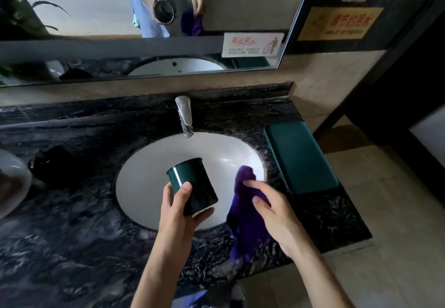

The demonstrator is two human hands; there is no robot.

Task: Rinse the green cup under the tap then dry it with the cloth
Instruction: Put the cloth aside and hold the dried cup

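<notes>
The left hand [179, 207] grips the cup [192, 186] round its lower body, thumb across the near side and fingers wrapped underneath, holding it in the air over the basin [149, 170]. The cup is tilted: its long axis runs from the base, low and near the palm on the right, up and away to the end at the upper left. That far end looks like the open mouth, though the dark glaze makes it hard to be sure.

The right hand [274, 211] holds the cloth [245, 213], which drapes under the palm and hangs past the basin's front edge; the index finger lies stretched out over the top fold while the other fingers curl on the fabric. How tightly it is pinched cannot be told.

The 2 hands are near each other but apart, with a strip of white basin showing between cup and cloth. The cup lies to the left of the cloth hand and slightly farther from the body, so the cloth would have to travel leftward to meet its side wall.

The tap [185, 117] stands behind the cup, its spout well clear of it, and no stream is visible.
</notes>
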